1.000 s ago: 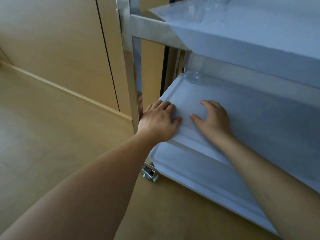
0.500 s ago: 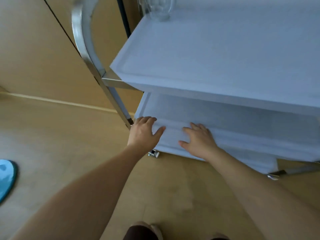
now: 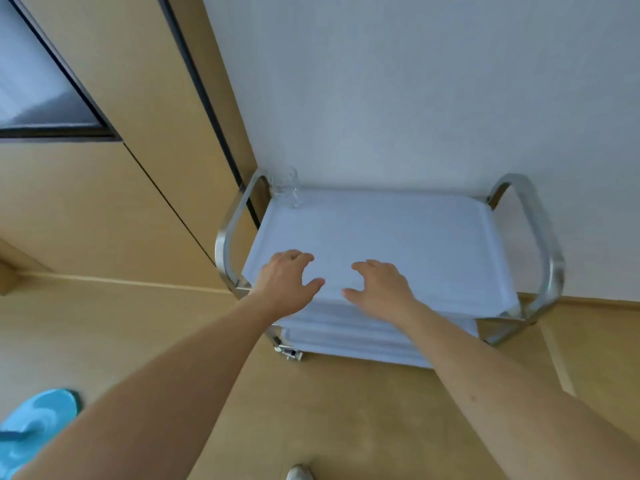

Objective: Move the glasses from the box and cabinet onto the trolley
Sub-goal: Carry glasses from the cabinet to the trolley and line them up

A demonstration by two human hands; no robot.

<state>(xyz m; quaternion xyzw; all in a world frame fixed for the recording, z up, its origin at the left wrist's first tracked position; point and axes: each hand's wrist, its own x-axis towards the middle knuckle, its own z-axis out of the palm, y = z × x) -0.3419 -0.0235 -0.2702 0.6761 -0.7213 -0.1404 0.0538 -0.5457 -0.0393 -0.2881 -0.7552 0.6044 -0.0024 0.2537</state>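
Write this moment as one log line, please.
left hand: open, empty | right hand: open, empty | clear drinking glass: far-left corner of white steel-framed trolley's top shelf

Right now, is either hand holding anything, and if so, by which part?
Nothing is held. The left hand and right hand are open, empty, at the front of the trolley's top tray.

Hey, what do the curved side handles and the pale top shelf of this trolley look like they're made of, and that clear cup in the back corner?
Curved side handles: likely polished stainless steel, silvery with bright reflections. Pale top shelf: smooth matte white surface with a raised rim, perhaps plastic or coated metal; the look leaves it open. Clear cup: transparent with glints, probably glass.
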